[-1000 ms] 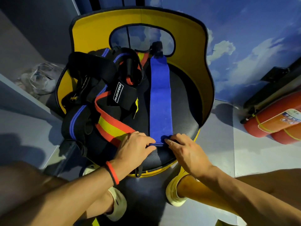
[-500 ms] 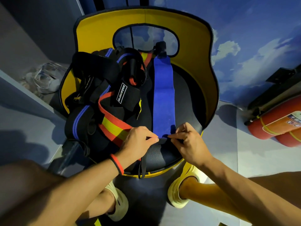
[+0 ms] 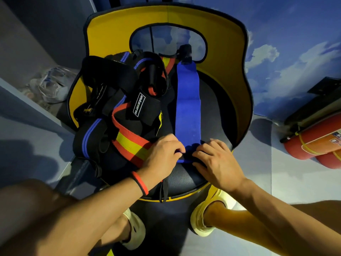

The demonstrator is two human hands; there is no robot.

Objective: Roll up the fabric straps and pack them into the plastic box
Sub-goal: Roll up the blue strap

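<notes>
A long blue fabric strap [image 3: 187, 102] lies flat along the black seat of a yellow chair [image 3: 208, 111], running from the backrest toward me. Its near end is folded into a small roll. My left hand [image 3: 162, 156] pinches the left side of that roll. My right hand [image 3: 217, 161] presses on the right side with the fingers laid over it. A pile of other straps [image 3: 118, 111], black with blue edging and red with yellow, fills the seat's left half. The plastic box is out of sight.
The chair's yellow backrest [image 3: 166, 19] curves around the far side. A clear plastic bag [image 3: 49, 85] lies on the floor at the left. Red fire extinguishers [image 3: 313, 143] lie at the right. My feet in pale shoes [image 3: 204, 220] stand under the seat's front edge.
Both hands have turned the blue strap's near end over into a small roll. The roll now sits a little farther up the seat, and my right hand lies flatter on it.
</notes>
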